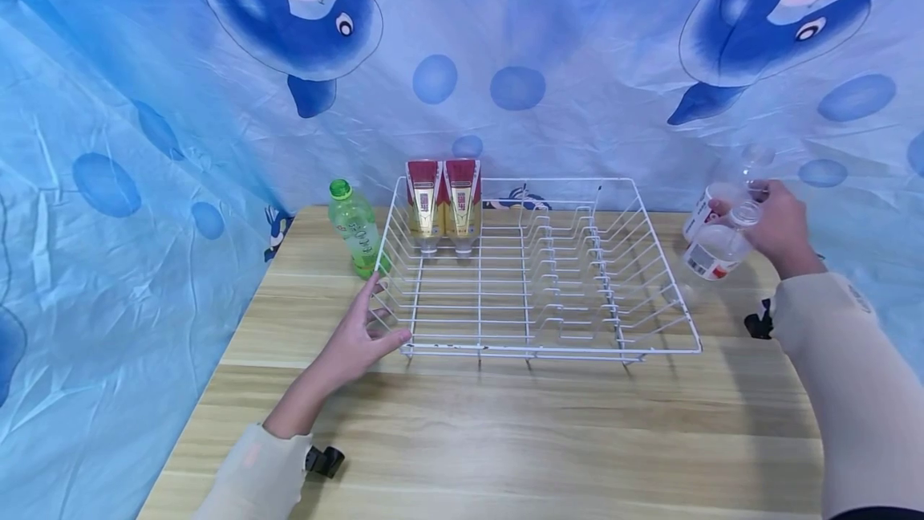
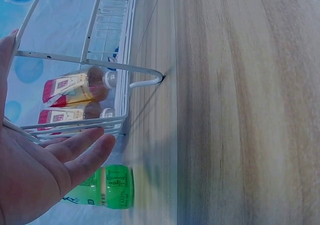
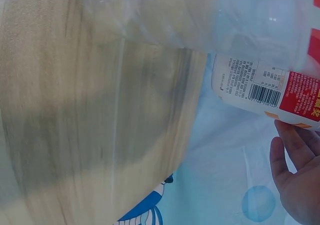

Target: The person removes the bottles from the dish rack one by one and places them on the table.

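Observation:
In the head view, my left hand holds the front-left corner of a white wire dish rack. Its thumb lies by the front rim and its fingers reach along the left side. Two red-and-gold labelled bottles lie at the rack's back left, caps forward. On the right, my right hand grips the rear of two clear plastic bottles; this rear bottle has a red-and-white label. Nearer the camera stands the front clear bottle, partly hiding the grip. Fingertips touch the rear bottle in the right wrist view.
A green bottle stands upright outside the rack's left side. The wooden table extends in front of the rack. A blue dolphin-patterned curtain hangs right behind it and along the left.

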The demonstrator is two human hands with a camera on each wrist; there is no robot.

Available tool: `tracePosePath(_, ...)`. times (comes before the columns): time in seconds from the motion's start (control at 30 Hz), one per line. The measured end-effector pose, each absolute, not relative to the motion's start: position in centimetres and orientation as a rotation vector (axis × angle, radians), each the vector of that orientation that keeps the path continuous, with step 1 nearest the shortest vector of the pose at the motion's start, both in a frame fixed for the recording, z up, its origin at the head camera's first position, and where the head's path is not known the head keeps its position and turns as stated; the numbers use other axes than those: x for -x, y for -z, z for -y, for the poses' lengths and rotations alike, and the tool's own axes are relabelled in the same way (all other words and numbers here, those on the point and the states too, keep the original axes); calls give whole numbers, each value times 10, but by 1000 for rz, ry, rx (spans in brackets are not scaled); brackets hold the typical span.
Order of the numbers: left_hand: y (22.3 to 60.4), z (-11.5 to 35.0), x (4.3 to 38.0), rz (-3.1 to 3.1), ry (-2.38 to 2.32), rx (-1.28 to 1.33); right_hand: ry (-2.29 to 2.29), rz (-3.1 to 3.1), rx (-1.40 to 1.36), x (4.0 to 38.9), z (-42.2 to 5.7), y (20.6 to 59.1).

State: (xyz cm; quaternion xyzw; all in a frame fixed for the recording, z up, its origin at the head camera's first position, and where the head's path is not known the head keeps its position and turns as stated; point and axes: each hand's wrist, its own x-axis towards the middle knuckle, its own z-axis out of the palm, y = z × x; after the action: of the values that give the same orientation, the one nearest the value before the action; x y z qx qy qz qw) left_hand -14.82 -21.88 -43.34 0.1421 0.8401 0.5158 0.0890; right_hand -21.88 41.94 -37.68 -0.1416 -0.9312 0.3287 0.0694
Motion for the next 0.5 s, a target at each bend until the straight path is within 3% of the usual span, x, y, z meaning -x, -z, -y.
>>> tracePosePath(0.5,433,218,148,-2505,-1526,-415,-1032,2767,459,211,-417,395)
